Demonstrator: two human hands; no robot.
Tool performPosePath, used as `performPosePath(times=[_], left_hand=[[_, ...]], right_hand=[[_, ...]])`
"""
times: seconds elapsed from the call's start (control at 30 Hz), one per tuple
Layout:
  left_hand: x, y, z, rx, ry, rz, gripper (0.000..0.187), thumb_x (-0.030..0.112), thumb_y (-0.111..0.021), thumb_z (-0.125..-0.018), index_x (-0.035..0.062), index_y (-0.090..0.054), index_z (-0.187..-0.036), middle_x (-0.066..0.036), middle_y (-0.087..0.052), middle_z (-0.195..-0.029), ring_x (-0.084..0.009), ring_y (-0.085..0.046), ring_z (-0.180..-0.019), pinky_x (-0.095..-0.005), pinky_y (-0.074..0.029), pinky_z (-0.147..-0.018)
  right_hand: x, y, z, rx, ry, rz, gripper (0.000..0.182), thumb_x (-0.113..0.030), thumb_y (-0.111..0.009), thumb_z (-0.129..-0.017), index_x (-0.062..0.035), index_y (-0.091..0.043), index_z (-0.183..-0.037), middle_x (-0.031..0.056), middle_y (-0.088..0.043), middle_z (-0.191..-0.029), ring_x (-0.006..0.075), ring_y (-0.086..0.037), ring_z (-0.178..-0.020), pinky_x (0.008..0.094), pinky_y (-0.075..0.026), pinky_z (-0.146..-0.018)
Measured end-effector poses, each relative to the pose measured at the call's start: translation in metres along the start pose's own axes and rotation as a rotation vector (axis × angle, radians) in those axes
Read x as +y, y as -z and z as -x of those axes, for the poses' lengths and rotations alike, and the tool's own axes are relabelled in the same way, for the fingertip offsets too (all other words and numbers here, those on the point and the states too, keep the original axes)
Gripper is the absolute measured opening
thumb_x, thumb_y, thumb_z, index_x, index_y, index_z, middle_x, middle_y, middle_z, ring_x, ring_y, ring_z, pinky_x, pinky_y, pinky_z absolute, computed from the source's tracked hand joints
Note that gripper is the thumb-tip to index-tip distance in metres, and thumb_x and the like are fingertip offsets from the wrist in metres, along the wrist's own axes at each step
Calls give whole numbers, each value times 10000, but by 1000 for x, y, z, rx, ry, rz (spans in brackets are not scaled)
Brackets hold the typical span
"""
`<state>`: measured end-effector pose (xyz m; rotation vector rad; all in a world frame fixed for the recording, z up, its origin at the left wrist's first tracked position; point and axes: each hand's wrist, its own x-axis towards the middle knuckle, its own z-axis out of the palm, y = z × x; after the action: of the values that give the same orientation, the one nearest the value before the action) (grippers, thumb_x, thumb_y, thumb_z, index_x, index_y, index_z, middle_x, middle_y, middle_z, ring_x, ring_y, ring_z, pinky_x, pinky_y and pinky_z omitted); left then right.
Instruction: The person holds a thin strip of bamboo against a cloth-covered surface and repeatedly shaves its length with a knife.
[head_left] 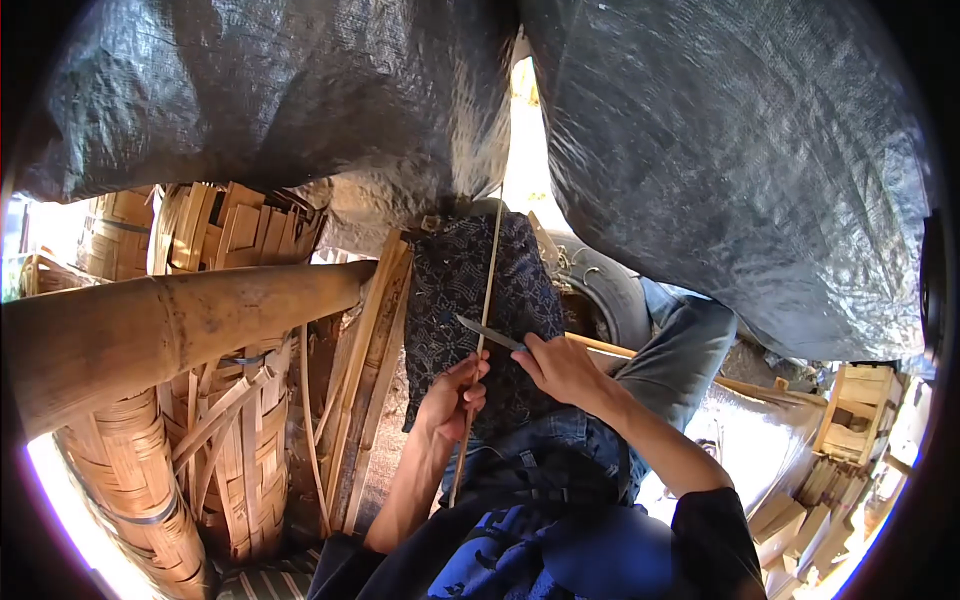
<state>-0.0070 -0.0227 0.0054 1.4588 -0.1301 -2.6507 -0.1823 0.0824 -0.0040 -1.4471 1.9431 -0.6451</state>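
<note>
A long thin bamboo strip (492, 262) runs up the middle of the head view, over a dark patterned cloth (440, 290) spread across my lap. My left hand (452, 402) is closed round the strip's lower part, with the thumb and fingertips pinching it. From my right hand (562, 372), which is wrapped round a knife, the blade (488, 332) points to the upper left. It crosses the strip just above my left fingertips and appears to touch it. The knife's handle is mostly hidden in my right hand.
A thick bamboo pole (200, 325) juts in from the left, above woven bamboo baskets (130, 480). Upright bamboo slats (365, 400) stand left of my lap. A tire (612, 300) lies ahead, dark tarps (730, 170) hang overhead, and a wooden crate (848, 412) is at right.
</note>
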Motion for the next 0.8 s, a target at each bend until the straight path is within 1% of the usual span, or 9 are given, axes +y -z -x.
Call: performPosePath(times=[0.13,0.3,0.37,0.4,0.53,0.57,0.67,0.73,0.8], left_hand=[[-3,3,2,3,-57,-4,156,126,-517,-932,54,-555,-1065,25,-585,-831,-29,-368,-464,-178,-287,-431],[-5,-1,4,22,-84,-43,201,104,-501,-934,21,-542,-1113,11,-589,-848,-40,-388,-489,-178,-289,-440],[-4,0,5,26,-98,-33,224,94,-496,-934,2,-543,-1133,5,-594,-856,-52,-403,-501,-184,-303,-446],[-4,1,4,26,-101,-28,224,94,-496,-934,2,-543,-1133,5,-594,-856,-52,-403,-501,-184,-303,-446],[-2,-4,5,104,-134,-36,189,85,-515,-927,-3,-579,-1082,-27,-633,-901,-62,-439,-510,-192,-339,-443],[-3,-7,4,142,-148,-60,176,86,-528,-923,-5,-597,-1057,-40,-648,-904,-64,-460,-512,-191,-348,-438],[-11,-9,1,159,-209,-143,162,101,-558,-916,-8,-624,-1014,-61,-667,-888,-67,-500,-512,-183,-352,-422],[-15,-10,0,152,-233,-143,163,123,-620,-890,-10,-651,-979,-103,-684,-861,-91,-535,-502,-192,-361,-425],[-18,-15,0,168,-271,-205,174,123,-619,-891,-25,-645,-980,-115,-682,-867,-89,-523,-496,-198,-362,-426]], right_hand=[[6,-3,-19,90,-26,110,381,-334,-496,-947,-8,-507,-750,192,-533,-532,390,-557,-491,482,-419,-432],[61,0,-79,214,24,101,417,-359,-455,-964,-16,-515,-736,180,-514,-499,374,-556,-467,473,-432,-434],[80,6,-109,56,-214,81,445,-387,-412,-973,4,-527,-795,196,-551,-534,383,-580,-501,479,-454,-474],[96,4,-121,53,-210,84,445,-387,-412,-973,4,-527,-795,196,-551,-534,383,-580,-501,479,-454,-474],[145,-3,-139,324,-148,326,473,-431,-352,-971,23,-481,-959,218,-625,-663,389,-634,-644,479,-483,-597],[102,21,-126,418,-242,158,416,-386,-398,-963,22,-475,-985,213,-626,-700,397,-630,-685,485,-471,-653],[54,46,-79,234,-348,45,281,-266,-490,-943,0,-504,-1034,226,-606,-779,412,-601,-760,493,-434,-681],[51,32,-47,390,-128,81,261,-261,-489,-950,-10,-519,-1013,233,-595,-780,418,-593,-773,492,-427,-669],[48,32,-33,396,-131,76,274,-265,-482,-957,2,-519,-1007,238,-598,-785,426,-590,-768,494,-424,-669]])
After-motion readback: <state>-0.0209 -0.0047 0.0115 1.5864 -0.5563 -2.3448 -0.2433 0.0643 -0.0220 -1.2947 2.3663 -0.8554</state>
